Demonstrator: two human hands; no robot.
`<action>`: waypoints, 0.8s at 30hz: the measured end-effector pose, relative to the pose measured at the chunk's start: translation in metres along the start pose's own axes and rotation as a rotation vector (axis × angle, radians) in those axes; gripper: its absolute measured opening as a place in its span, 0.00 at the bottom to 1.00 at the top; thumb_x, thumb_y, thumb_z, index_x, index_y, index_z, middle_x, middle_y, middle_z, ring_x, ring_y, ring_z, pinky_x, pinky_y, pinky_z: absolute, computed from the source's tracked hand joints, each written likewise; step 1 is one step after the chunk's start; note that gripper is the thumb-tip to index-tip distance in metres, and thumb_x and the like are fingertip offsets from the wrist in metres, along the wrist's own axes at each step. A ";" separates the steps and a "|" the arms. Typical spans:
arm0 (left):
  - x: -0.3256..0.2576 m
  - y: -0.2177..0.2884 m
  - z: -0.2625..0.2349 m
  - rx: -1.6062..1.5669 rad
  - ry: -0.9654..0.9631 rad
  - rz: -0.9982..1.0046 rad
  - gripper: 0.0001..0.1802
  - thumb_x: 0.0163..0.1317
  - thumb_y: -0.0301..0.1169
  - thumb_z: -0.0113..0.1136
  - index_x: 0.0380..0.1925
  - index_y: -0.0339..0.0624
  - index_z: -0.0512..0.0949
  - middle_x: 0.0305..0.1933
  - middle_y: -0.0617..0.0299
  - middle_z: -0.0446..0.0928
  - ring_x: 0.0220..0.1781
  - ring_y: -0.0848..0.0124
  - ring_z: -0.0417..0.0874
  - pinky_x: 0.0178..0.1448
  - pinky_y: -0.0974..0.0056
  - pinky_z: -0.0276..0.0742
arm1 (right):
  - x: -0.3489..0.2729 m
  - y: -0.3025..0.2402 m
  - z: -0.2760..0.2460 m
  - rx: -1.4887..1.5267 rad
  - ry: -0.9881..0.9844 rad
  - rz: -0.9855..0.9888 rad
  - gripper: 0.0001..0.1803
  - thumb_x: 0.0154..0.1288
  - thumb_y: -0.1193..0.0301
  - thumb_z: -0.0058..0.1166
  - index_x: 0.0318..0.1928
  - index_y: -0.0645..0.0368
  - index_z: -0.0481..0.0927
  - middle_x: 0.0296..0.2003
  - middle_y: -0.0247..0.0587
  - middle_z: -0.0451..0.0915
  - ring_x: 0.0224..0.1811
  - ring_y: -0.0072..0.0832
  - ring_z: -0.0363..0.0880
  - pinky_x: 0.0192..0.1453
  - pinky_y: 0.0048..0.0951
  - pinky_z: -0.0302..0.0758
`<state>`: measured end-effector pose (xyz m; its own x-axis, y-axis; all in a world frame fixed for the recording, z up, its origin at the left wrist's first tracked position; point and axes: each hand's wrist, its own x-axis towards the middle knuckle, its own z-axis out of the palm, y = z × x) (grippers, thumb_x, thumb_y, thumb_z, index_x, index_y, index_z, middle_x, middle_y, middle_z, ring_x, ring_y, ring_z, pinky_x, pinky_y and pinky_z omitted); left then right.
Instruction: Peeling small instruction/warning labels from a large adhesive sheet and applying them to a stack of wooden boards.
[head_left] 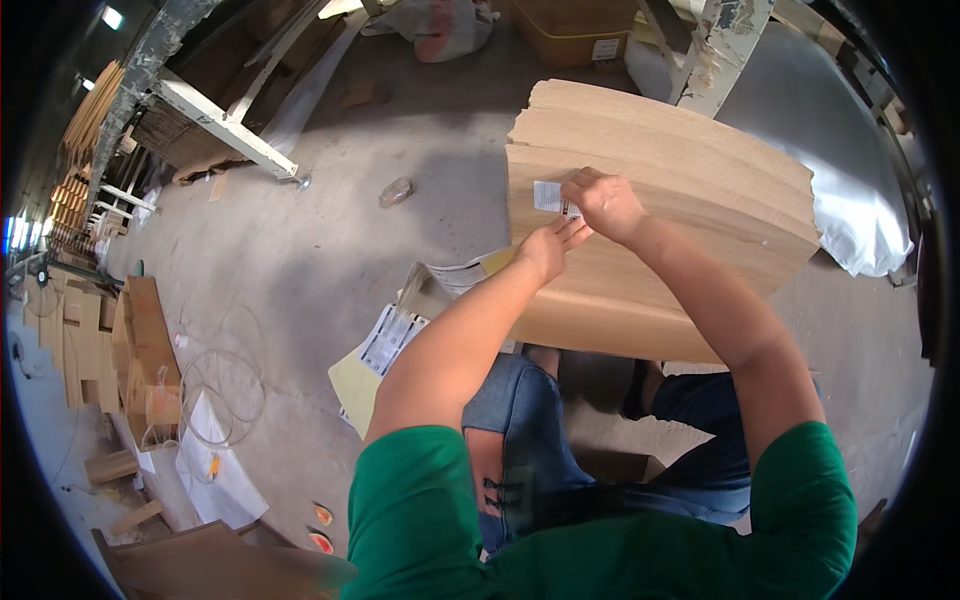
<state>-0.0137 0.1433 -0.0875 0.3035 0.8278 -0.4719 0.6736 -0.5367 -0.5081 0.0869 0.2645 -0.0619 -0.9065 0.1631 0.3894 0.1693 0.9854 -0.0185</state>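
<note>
In front of me a stack of flat brown cardboard (660, 180) rests above my feet, with layered, uneven far edges. A white label (546, 196) lies on its upper face near the left side. Just right of it, a smaller printed white label (571, 209) shows partly between my hands. My right hand (608, 203) is closed at this label, its fingers curled down; what they pinch is hidden. My left hand (553, 248) reaches in from below, fingers stretched out flat against the cardboard, their tips by the small label.
Printed label sheets (390, 337) with yellow backing (354, 385) lie left of my left forearm. Painted metal legs (225, 125) stand at the far left and far right. Silvery plastic wrapping (830, 150) sits at right. A coil of strap (222, 395) and cardboard pieces (150, 330) occupy the left floor.
</note>
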 end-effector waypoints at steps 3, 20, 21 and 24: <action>0.005 -0.002 0.012 0.123 -0.018 0.026 0.17 0.59 0.36 0.52 0.48 0.52 0.80 0.76 0.66 0.34 0.76 0.65 0.34 0.75 0.60 0.33 | -0.006 -0.002 0.001 -0.121 0.061 -0.106 0.07 0.47 0.72 0.55 0.30 0.55 0.75 0.32 0.33 0.77 0.40 0.32 0.76 0.34 0.31 0.77; -0.059 -0.029 0.007 -0.684 0.316 -0.680 0.30 0.59 0.30 0.50 0.64 0.40 0.60 0.68 0.51 0.56 0.64 0.55 0.65 0.65 0.57 0.63 | -0.093 0.032 0.038 0.528 -0.584 0.599 0.11 0.59 0.65 0.54 0.38 0.58 0.80 0.30 0.47 0.82 0.33 0.37 0.81 0.42 0.35 0.76; -0.065 -0.033 -0.001 -0.823 0.372 -0.762 0.33 0.60 0.28 0.49 0.66 0.41 0.55 0.67 0.49 0.59 0.62 0.55 0.68 0.63 0.58 0.67 | -0.102 0.031 0.036 0.530 -0.575 0.598 0.11 0.59 0.65 0.54 0.38 0.58 0.80 0.30 0.47 0.82 0.33 0.37 0.81 0.42 0.35 0.76; -0.056 -0.045 0.031 -0.859 0.194 -0.761 0.35 0.59 0.25 0.49 0.68 0.46 0.52 0.65 0.48 0.61 0.55 0.55 0.74 0.59 0.57 0.71 | -0.102 0.021 0.017 0.466 -0.288 0.515 0.11 0.58 0.66 0.52 0.38 0.57 0.81 0.32 0.46 0.81 0.35 0.43 0.80 0.42 0.34 0.76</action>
<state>-0.0819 0.1164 -0.0601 -0.3282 0.9394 -0.0988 0.9386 0.3361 0.0783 0.1760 0.2698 -0.1177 -0.8332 0.5522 -0.0293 0.4760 0.6893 -0.5462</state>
